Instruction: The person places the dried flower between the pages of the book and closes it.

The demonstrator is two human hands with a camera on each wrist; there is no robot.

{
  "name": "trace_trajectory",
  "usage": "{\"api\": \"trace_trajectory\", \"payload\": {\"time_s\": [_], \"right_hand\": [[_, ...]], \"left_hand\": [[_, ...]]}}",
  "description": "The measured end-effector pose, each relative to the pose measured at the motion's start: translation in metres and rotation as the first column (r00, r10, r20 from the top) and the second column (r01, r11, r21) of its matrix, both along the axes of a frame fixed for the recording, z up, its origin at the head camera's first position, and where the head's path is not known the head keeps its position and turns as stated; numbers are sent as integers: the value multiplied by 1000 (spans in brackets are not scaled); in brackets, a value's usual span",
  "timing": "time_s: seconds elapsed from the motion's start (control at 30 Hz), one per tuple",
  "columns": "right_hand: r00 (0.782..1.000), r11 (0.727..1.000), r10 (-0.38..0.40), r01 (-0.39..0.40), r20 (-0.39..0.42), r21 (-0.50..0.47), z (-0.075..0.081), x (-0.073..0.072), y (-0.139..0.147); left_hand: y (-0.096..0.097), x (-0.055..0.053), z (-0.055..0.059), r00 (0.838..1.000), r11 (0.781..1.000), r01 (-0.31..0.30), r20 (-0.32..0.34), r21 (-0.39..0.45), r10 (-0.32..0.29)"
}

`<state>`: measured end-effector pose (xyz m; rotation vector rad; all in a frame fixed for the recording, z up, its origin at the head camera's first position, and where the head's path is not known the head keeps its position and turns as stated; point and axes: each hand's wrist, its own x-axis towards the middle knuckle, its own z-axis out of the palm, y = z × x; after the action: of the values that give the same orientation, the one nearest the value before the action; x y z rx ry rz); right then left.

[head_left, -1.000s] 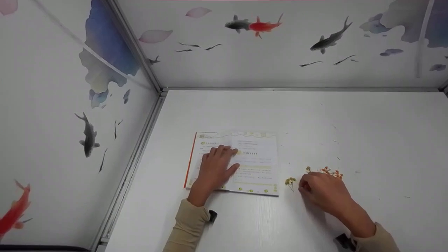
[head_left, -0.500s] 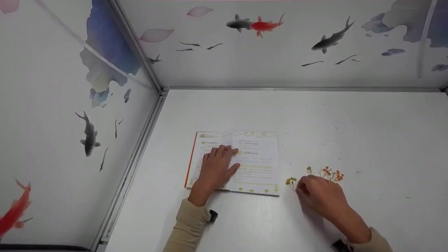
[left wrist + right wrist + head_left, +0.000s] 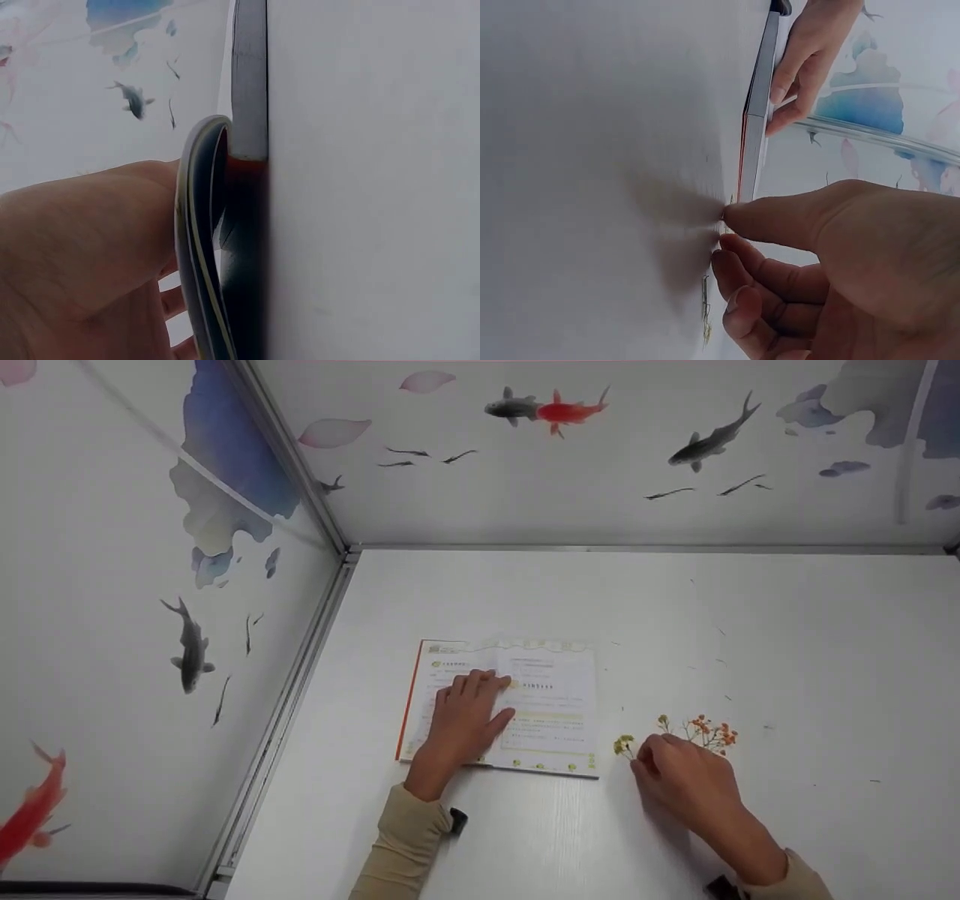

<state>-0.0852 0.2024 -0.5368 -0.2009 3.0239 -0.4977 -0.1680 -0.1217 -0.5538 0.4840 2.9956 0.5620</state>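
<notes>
An open book [image 3: 551,735] lies on the white table. My left hand [image 3: 465,716] rests on its pages, fingers extended and thumb apart. In the left wrist view, the left hand [image 3: 82,240] is beside a dark curved strap-like edge. My right hand [image 3: 686,772] is low over the table, right of the book, and pinches the stem of a small yellow-green dried flower sprig [image 3: 622,745] between thumb and forefinger. The right wrist view shows the right hand's thumb [image 3: 772,219] and forefinger nearly meeting at the table; the stem is mostly hidden there.
Orange dried flowers [image 3: 712,733] and another yellow-green sprig [image 3: 664,722] lie just beyond the right hand. Tiny stem scraps are scattered over the table [image 3: 525,592]. Walls printed with fish [image 3: 574,412] border the back and left.
My right hand has moved slightly left, to the stem of the yellow-green sprig, uncovering more of the orange flowers. The left hand stays on the book.
</notes>
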Motion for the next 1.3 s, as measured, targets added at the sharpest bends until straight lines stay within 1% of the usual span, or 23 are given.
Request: {"api": "trace_trajectory", "payload": {"time_s": [0.07,0.23,0.37,0.5,0.6,0.73,0.8,0.87,1.03,1.1,1.2,1.3], "right_hand": [[1000,1000,-4,4,-15,8,-1,-1,0],[1000,1000,-14,15,-18,23,-1,-1,-1],[998,999,-30,31,-48,39,-1,1,-3],[989,998,-12,21,-148,62,-4,2,-4],[970,996,17,4,-243,85,-8,1,-5],[950,994,49,-15,-309,112,-12,0,-6],[948,992,61,-23,-312,126,-14,-1,-6],[953,990,69,-30,-295,136,-14,-1,-5],[974,989,71,-41,-214,139,-14,-3,-3],[979,991,67,-42,-192,130,-13,-4,-2],[978,992,62,-40,-197,117,-11,-5,-1],[971,993,60,-35,-233,109,-9,-7,0]], "left_hand": [[0,0,1,1000,1000,2,2,3,-2],[0,0,-1,1000,1000,3,3,-3,-3],[-1,0,-3,1000,1000,6,3,3,-6],[-1,1,-1,1000,1000,13,7,14,-13],[-1,1,1,1000,1000,20,9,22,-20],[-1,1,0,1000,999,22,13,29,-23],[-1,1,-1,1000,999,22,17,30,-22],[-1,1,-2,1000,999,21,16,25,-21],[-1,1,-2,1000,1000,21,13,7,-22],[-1,1,-2,1000,1000,23,7,-1,-23],[-1,1,-2,1000,1000,26,0,-9,-26],[-1,1,-1,1000,1000,24,4,-19,-24]]}}
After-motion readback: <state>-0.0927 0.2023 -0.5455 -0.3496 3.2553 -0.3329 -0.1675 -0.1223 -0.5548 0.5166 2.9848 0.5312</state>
